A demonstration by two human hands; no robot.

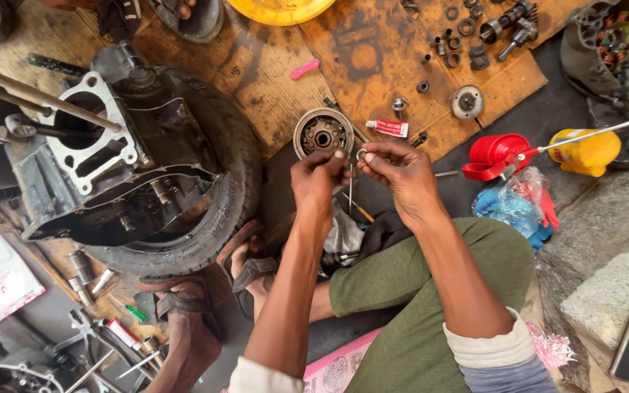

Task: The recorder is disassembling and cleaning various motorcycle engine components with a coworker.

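Head view: both hands meet above the dark floor, just below a round flywheel rotor. The right hand pinches a small metal ring at its fingertips; the left hand closes on it too, perhaps gripping a thin rod. An engine crankcase rests on a tyre to the left.

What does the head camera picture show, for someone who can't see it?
Two bare hands, left hand and right hand, pinch a small metal ring above a round grey metal rotor. A dark engine block rests on a black rubber tyre nearby.
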